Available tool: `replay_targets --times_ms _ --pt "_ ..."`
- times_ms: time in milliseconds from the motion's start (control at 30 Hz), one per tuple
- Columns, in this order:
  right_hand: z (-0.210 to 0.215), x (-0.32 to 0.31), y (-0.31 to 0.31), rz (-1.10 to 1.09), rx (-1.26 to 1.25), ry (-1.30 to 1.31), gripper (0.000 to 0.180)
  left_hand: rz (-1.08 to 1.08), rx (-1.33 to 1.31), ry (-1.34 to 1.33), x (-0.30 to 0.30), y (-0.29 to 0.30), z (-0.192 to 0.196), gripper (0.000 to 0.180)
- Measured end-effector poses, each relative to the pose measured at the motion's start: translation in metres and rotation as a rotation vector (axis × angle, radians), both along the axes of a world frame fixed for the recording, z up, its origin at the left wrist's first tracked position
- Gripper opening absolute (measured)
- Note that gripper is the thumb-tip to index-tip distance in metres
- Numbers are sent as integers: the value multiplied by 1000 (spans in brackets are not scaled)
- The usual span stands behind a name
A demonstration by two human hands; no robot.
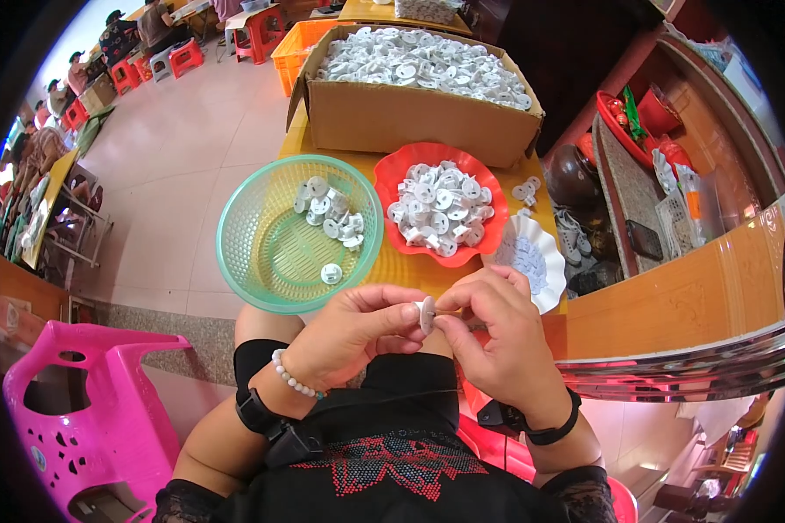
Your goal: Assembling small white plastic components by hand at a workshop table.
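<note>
Over my lap, my left hand (344,336) pinches a small white round plastic part (426,315) between thumb and fingers. My right hand (501,331) is closed at the disc face of that part, its thumb and fingertips pressed together. A thin dark bit shows between the fingertips and the disc; what it is I cannot make out. Just beyond my left hand sits a green mesh basket (235,253) with several like parts (327,209) in it. A red scalloped bowl (391,166) heaped with such parts stands beyond both hands. Right of it, a white fluted dish (554,270) holds tiny pale pieces (529,261).
A cardboard box (410,113) full of white parts stands at the back of the yellow table (296,139), beside an orange crate (292,57). Loose parts (525,190) lie right of the bowl. A pink plastic chair (105,410) is at left. Seated people (118,39) are far left.
</note>
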State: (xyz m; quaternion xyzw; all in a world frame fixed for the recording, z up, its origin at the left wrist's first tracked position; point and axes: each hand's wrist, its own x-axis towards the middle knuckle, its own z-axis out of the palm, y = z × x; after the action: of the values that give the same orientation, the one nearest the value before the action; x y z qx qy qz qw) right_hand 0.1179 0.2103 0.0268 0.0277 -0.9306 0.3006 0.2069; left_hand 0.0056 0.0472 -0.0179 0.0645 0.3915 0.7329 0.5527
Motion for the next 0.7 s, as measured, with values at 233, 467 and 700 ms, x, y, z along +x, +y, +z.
replay_targets --times_ms 233,467,700 --pt "-4 -3 0 16 3 27 10 -28 17 19 0 2 -1 22" --pt "0 -5 -7 -32 -361 -126 27 -3 24 -12 -5 1 -4 28" --pt "-26 -32 26 -21 -259 -170 41 29 -185 387 -27 -2 4 34"
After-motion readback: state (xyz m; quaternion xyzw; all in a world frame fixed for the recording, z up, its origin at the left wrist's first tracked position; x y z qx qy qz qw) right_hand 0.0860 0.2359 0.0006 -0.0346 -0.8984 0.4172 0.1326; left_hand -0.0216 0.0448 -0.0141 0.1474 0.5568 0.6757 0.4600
